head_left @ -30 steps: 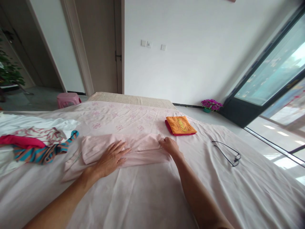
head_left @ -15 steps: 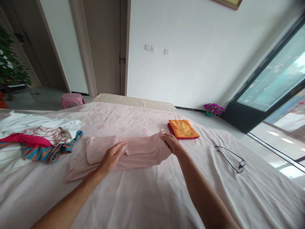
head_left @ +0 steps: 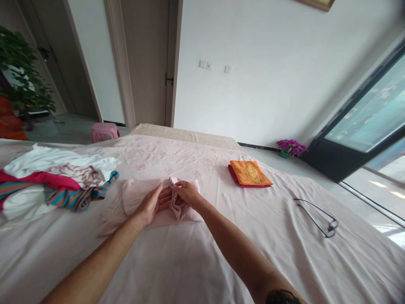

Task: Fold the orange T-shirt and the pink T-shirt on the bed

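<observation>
A pale pink garment (head_left: pixel 134 192), partly folded, lies lengthwise on the bed. My right hand (head_left: pixel 189 195) pinches its right end and has it folded back over the middle, so the cloth bunches under the fingers. On the garment's middle rests my left hand (head_left: pixel 152 206), fingers stretched out and palm turned toward the folded-over edge. The left hand's fingertips reach close to the right hand and are partly covered by cloth. Past the garment's right side, a folded orange garment (head_left: pixel 249 172) with yellow lettering sits on top of a folded red one (head_left: pixel 236 179).
The bed (head_left: pixel 190 266) has a pale pink sheet. A loose heap of clothes (head_left: pixel 63 166) lies at left, white, red and striped. Black-framed glasses (head_left: pixel 330 228) rest at right. Beyond the bed are a pink stool (head_left: pixel 105 131) and purple flowers (head_left: pixel 291 147).
My right hand has moved left, bringing the garment's right end over onto its middle. My left hand stays on the garment. The view has shifted slightly left.
</observation>
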A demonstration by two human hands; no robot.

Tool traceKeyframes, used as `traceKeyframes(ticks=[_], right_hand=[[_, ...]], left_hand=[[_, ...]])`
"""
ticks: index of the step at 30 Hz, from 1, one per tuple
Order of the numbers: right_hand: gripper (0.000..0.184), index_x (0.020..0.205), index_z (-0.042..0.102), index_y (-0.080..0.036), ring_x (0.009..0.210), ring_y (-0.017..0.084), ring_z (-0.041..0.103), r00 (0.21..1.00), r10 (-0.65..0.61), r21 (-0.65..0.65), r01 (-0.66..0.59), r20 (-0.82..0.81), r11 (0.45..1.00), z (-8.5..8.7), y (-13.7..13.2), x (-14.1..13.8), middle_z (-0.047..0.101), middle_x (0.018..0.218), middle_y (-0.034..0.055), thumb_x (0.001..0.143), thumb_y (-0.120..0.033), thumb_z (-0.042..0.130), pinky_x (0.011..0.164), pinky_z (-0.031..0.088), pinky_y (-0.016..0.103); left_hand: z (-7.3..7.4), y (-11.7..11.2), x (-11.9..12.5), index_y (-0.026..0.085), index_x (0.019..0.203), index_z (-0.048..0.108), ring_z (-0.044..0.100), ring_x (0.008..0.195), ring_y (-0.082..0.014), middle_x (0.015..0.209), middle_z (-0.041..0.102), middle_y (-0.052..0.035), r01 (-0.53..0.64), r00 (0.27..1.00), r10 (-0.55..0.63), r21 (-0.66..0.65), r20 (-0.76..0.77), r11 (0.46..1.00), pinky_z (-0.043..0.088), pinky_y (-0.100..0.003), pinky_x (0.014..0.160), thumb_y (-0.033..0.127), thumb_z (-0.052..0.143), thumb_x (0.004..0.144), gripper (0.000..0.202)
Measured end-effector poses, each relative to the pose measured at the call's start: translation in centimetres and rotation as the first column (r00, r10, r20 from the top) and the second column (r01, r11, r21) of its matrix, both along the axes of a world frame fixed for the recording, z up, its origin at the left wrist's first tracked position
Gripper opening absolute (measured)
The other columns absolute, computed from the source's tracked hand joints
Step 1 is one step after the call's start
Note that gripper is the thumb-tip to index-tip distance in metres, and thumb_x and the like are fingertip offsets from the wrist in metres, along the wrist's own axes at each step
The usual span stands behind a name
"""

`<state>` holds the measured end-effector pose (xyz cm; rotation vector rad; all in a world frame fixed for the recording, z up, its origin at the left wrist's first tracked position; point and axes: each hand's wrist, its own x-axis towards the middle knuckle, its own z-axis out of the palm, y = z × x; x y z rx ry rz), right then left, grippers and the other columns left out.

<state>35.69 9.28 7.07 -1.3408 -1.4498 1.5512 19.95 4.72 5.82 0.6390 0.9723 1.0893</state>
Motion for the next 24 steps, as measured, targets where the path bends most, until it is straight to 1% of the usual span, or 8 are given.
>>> traceKeyframes(ticks=[3,5,7,10,12,15,20,24], right_hand=[[0.029,0.103,0.062,-0.019,0.053,0.016,0.064,0.998,-0.055,0.038,0.053,0.043,0.998,0.5,-0.8,1.0,0.067,0.077,0.0031,0.090,-0.045,0.055,0.048,0.053,0.028],[0.030,0.113,0.062,-0.019,0.068,0.017,0.069,0.984,-0.142,0.220,0.116,0.105,0.968,0.9,-1.5,2.2,0.070,0.090,0.0062,0.094,-0.038,0.049,0.062,0.057,0.031],[0.031,0.119,0.062,-0.020,0.091,0.019,0.069,0.953,-0.213,0.461,0.093,0.215,0.883,0.9,-2.3,3.3,0.070,0.104,0.0080,0.095,-0.031,0.046,0.084,0.056,0.034],[0.041,0.136,0.055,-0.023,0.125,0.023,0.054,0.881,-0.239,0.688,-0.124,0.407,0.715,0.0,-4.0,4.3,0.060,0.134,0.0095,0.097,-0.029,0.043,0.109,0.041,0.041],[0.049,0.147,0.044,-0.022,0.140,0.026,0.039,0.810,-0.230,0.707,-0.288,0.540,0.646,-1.2,-5.0,4.3,0.048,0.149,0.0102,0.099,-0.033,0.043,0.117,0.029,0.047],[0.054,0.150,0.040,-0.021,0.147,0.028,0.026,0.695,-0.202,0.646,-0.467,0.690,0.604,-2.7,-6.0,4.1,0.039,0.155,0.0110,0.099,-0.039,0.045,0.121,0.015,0.051],[0.054,0.150,0.041,-0.018,0.147,0.028,0.027,0.629,-0.210,0.602,-0.511,0.748,0.613,-2.6,-5.9,4.3,0.037,0.156,0.0123,0.102,-0.043,0.039,0.121,0.015,0.051],[0.054,0.149,0.041,-0.020,0.148,0.027,0.025,0.642,-0.185,0.603,-0.528,0.745,0.597,-2.3,-5.7,4.6,0.036,0.157,0.0117,0.100,-0.042,0.043,0.121,0.015,0.050]], left_hand=[[0.0,0.1,-0.1,0.016,0.122,0.062,0.071,0.076,-0.0186,0.108,0.074,-0.0123,0.025,0.984,-0.016,0.048,-0.180,0.999,0.058,-0.029,0.063,0.054,0.059,0.086,0.053],[-0.4,0.3,0.1,0.016,0.129,0.057,0.072,0.082,-0.0216,0.111,0.073,-0.0128,0.018,0.956,0.017,0.114,-0.294,0.993,0.058,-0.031,0.065,0.050,0.071,0.078,0.062],[-1.2,0.6,0.5,0.018,0.135,0.052,0.071,0.092,-0.0241,0.118,0.071,-0.0135,0.007,0.909,0.089,0.226,-0.408,0.974,0.058,-0.033,0.072,0.037,0.077,0.073,0.070],[-2.3,1.1,0.7,0.020,0.136,0.052,0.068,0.104,-0.0235,0.122,0.070,-0.0114,0.017,0.763,0.274,0.441,-0.586,0.897,0.055,-0.036,0.087,0.022,0.069,0.075,0.064],[-2.7,1.2,0.4,0.022,0.135,0.053,0.068,0.103,-0.0222,0.116,0.072,-0.0082,0.074,0.618,0.371,0.521,-0.693,0.850,0.053,-0.037,0.092,0.017,0.060,0.077,0.058],[-2.4,0.9,-0.1,0.024,0.130,0.058,0.070,0.096,-0.0217,0.107,0.075,-0.0057,0.202,0.413,0.422,0.533,-0.807,0.822,0.054,-0.035,0.088,0.012,0.054,0.076,0.055],[-0.2,-0.3,0.3,0.023,0.121,0.065,0.065,0.104,-0.0254,0.115,0.071,-0.0095,0.395,0.107,0.612,0.598,-0.784,0.697,0.051,-0.039,0.093,0.013,0.051,0.082,0.042],[-0.4,-0.8,0.9,0.020,0.127,0.062,0.052,0.128,-0.0299,0.134,0.063,-0.0126,0.571,0.076,0.654,0.571,-0.753,0.590,0.039,-0.046,0.109,0.026,0.048,0.092,0.038]])
